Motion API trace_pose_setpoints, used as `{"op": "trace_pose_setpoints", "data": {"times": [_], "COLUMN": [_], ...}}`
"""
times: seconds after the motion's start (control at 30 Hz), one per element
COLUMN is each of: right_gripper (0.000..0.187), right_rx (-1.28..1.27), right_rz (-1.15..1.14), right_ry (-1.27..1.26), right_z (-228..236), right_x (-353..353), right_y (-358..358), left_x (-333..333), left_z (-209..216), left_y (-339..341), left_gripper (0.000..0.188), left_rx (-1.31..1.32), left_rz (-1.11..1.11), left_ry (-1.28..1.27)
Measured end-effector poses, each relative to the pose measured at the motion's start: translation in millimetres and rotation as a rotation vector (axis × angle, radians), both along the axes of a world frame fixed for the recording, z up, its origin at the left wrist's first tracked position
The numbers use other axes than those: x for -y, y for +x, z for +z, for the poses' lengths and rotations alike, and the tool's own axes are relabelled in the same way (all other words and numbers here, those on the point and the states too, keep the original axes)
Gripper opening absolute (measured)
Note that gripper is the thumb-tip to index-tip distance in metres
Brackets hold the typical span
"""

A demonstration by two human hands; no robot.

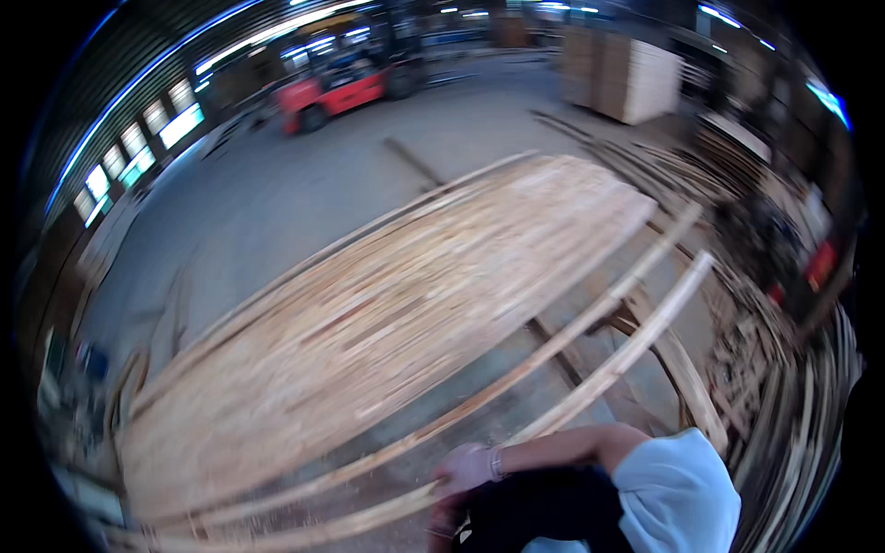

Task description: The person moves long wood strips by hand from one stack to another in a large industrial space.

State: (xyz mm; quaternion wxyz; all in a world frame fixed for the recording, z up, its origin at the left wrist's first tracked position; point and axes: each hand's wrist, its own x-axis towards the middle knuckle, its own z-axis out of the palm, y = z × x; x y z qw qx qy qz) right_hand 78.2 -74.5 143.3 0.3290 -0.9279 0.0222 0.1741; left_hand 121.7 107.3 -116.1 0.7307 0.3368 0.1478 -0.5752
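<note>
Gripping the near end of a long thin wood strip (562,405), one gloved hand (466,468) is closed on it; which hand, unclear. Strip looks light, bendy, splintery; runs far ahead beside the veneer sheet (387,313).

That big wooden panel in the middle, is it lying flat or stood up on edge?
Lying flat. The wooden panel shows its whole broad face upward, resting on long wooden rails, with the concrete floor beyond.

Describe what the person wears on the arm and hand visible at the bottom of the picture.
Only one arm shows. Its hand wears a pale, light-coloured glove with a thin band at the wrist. The forearm is bare up to the elbow, above which sits a loose short sleeve in very pale blue-white. The picture is blurred, so finer detail cannot be told.
</note>
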Motion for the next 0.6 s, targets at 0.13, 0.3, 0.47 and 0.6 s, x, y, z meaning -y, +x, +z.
{"op": "trace_pose_setpoints", "data": {"times": [0.13, 0.3, 0.47, 0.6], "right_gripper": [0.044, 0.052, 0.048, 0.031], "right_rx": [0.155, -0.102, -0.496, -0.665], "right_rz": [0.075, 0.062, 0.01, -0.215], "right_ry": [0.168, 0.015, -0.378, -0.625], "right_z": [-27, -73, -121, -115], "right_x": [-21, 36, 170, 226], "right_y": [7, -32, -172, -233], "left_x": [9, -57, -97, -152], "left_z": [15, 25, 102, 89], "left_y": [-36, 24, 65, 123], "left_gripper": [0.044, 0.048, 0.04, 0.041], "left_rx": [-0.004, 0.023, 0.275, 0.379], "left_rz": [-0.216, -0.201, 0.086, 0.249], "left_ry": [-0.005, -0.124, 0.205, 0.32]}}
